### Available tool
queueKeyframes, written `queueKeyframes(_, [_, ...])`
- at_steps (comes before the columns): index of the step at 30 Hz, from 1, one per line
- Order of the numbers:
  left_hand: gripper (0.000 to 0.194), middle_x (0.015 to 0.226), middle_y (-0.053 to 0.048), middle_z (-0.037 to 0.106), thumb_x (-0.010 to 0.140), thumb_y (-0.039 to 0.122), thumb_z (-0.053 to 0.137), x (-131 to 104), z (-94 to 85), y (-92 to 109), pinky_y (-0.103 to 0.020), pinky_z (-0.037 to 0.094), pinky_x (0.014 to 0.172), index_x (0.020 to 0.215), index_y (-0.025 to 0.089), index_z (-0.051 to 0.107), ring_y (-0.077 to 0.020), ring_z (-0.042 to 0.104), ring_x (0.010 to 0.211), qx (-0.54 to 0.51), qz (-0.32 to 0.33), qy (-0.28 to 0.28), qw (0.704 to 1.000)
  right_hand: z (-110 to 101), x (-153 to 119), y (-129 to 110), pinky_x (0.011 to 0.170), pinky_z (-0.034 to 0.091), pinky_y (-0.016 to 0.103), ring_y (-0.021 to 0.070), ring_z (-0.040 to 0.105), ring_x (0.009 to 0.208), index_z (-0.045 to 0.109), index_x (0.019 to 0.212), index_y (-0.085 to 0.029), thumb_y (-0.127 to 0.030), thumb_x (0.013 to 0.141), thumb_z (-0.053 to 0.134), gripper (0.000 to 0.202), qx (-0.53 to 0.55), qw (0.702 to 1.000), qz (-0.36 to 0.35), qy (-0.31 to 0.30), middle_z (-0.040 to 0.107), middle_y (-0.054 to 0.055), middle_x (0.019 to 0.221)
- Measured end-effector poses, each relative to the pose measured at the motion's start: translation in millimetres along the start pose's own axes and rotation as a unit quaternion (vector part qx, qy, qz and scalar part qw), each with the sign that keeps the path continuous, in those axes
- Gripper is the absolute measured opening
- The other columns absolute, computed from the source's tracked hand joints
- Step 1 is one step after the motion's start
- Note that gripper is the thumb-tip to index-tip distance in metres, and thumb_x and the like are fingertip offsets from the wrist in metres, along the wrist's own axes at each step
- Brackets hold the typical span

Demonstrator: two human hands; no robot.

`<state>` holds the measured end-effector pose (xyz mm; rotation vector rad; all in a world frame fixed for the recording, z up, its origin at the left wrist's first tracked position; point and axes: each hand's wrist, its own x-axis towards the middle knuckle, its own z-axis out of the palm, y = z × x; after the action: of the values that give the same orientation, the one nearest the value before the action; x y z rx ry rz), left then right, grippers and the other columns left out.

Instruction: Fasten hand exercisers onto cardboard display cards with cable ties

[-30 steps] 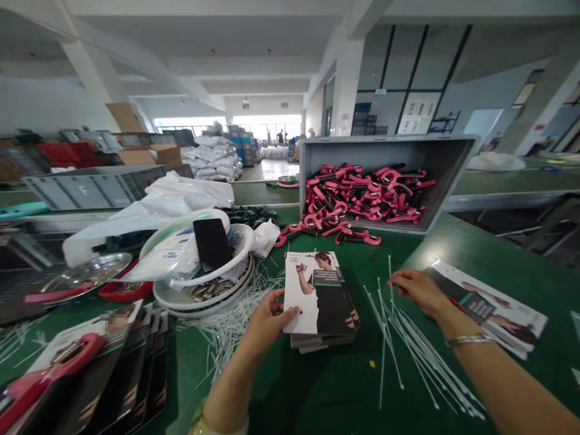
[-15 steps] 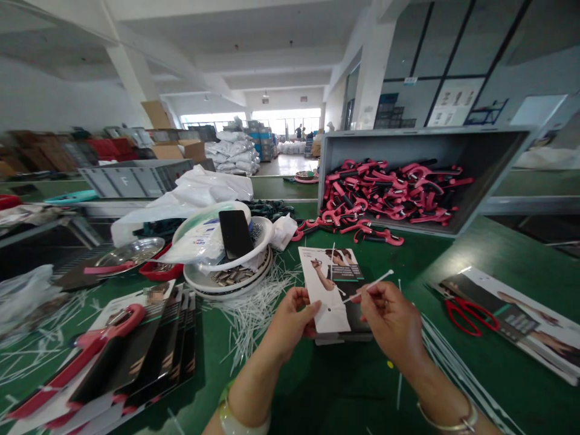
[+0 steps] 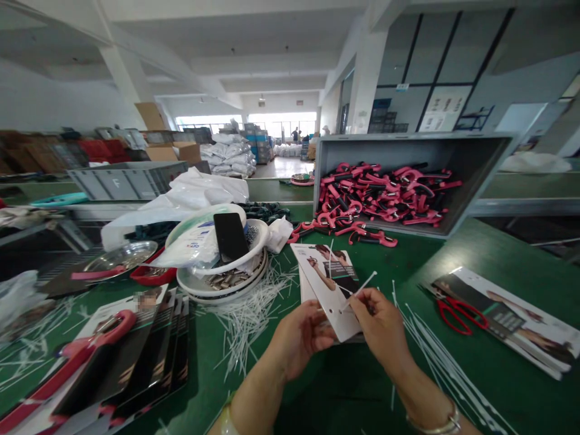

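A printed card (image 3: 324, 284) with small holes is tilted over a stack of similar cards in the middle. At the card's lower left edge is my left hand (image 3: 301, 335), its fingers curled beneath and behind the card. My right hand (image 3: 378, 317) pinches a white cable tie (image 3: 362, 284) at the card's right side, close to a hole. Another white tie stands up from the card's upper part. Loose white ties (image 3: 446, 356) lie right of my right hand.
A grey crate (image 3: 471, 199) of pink-and-black clamps (image 3: 385, 193) lies tipped at the back. Red scissors (image 3: 462, 314) rest beside more cards at right. Left are bowls with a phone (image 3: 230, 237), scattered ties (image 3: 244, 320) and cards with clamps (image 3: 99, 350).
The card has turned, its lower end swinging right. My left hand's fingers have moved beneath its lower edge, and my right hand has come down closer to the holes with the tie.
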<state>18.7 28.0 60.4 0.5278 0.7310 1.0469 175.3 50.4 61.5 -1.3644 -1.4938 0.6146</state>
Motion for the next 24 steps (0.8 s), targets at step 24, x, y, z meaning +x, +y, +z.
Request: queueKeyframes(24, [0.038, 0.088, -0.006, 0.068, 0.064, 0.033, 0.077, -10.2, 1.6, 15.3, -0.018, 0.048, 0.055, 0.095, 0.014, 0.065, -0.0093, 0.061, 0.063, 0.122, 0.125, -0.007, 0.985, -20.2, -14.5, 13.3, 0.094, 0.045, 0.042, 0.0198, 0.063, 0.097, 0.055, 0.112, -0.017, -0.019, 0.09, 0.046, 0.024, -0.217, 0.886, -0.409, 0.004, 0.068, 0.009, 0.104])
